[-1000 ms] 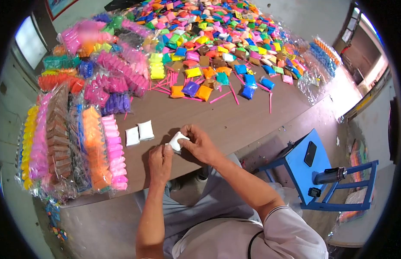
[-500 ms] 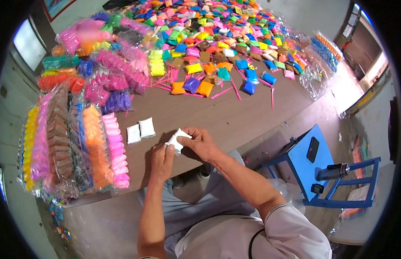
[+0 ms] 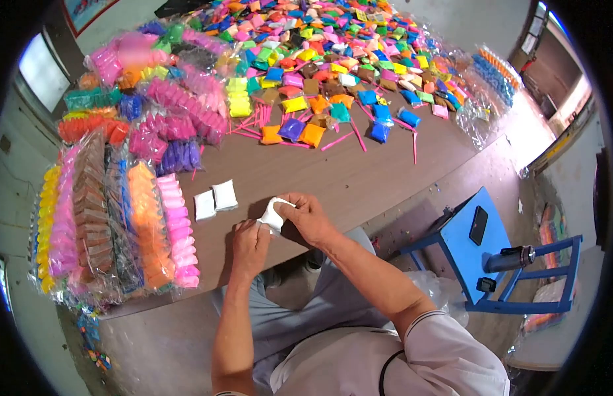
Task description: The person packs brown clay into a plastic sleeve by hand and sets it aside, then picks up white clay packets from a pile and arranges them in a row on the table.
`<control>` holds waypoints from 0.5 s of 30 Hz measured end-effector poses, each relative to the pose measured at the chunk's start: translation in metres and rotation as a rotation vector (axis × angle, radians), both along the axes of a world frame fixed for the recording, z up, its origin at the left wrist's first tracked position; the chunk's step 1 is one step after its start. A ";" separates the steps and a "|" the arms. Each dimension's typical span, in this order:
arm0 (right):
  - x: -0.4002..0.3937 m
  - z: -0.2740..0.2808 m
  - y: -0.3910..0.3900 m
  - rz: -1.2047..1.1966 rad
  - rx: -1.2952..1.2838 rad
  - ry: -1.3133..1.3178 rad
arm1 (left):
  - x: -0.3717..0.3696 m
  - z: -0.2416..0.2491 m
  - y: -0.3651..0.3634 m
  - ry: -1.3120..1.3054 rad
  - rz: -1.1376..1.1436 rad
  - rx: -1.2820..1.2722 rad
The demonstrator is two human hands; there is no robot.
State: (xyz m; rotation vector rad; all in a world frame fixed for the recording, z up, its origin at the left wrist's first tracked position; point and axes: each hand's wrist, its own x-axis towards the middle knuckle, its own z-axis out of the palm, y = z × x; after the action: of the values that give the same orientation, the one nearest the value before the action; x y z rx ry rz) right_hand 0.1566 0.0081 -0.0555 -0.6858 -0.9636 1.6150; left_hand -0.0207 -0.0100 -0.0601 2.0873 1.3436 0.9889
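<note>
A small white packet [image 3: 272,216] is held between both hands near the table's front edge. My left hand [image 3: 251,245] is closed on its lower left part, the fingertips pinching its edge. On the other side my right hand [image 3: 309,219] grips the packet's upper right, thumb laid across it. What fills the packet cannot be made out. Two more white packets, one on the left [image 3: 204,205] and one on the right [image 3: 225,195], lie side by side on the brown table [image 3: 287,173], just beyond my left hand.
Clear bags of colored packets [image 3: 148,224] line the table's left side. A big heap of loose colored packets [image 3: 333,63] covers the back, with pink sticks [image 3: 358,135] before it. To my right, a blue chair [image 3: 468,247] bears a phone [image 3: 478,225] and a dark bottle [image 3: 510,260].
The white packet has turned more upright in my hands and looks more bent. Both hands have shifted slightly, still gripping it. The two packets on the table have stayed put.
</note>
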 end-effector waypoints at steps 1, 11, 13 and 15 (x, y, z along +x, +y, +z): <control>0.000 -0.001 0.000 -0.001 -0.001 0.000 | -0.001 0.000 0.000 0.027 -0.003 0.007; 0.003 0.007 0.003 0.020 -0.025 -0.053 | 0.000 -0.005 0.001 -0.026 0.034 -0.031; 0.004 0.005 0.002 0.042 -0.044 -0.099 | 0.001 -0.004 0.001 -0.011 0.027 -0.021; 0.004 0.005 0.002 0.038 -0.025 -0.163 | 0.001 -0.004 0.000 0.005 0.021 -0.009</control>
State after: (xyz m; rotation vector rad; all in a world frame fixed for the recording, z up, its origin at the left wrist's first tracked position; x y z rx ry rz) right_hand 0.1605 0.0100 -0.0507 -0.8306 -1.0810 1.6258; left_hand -0.0198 -0.0096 -0.0636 2.0746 1.3724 0.9844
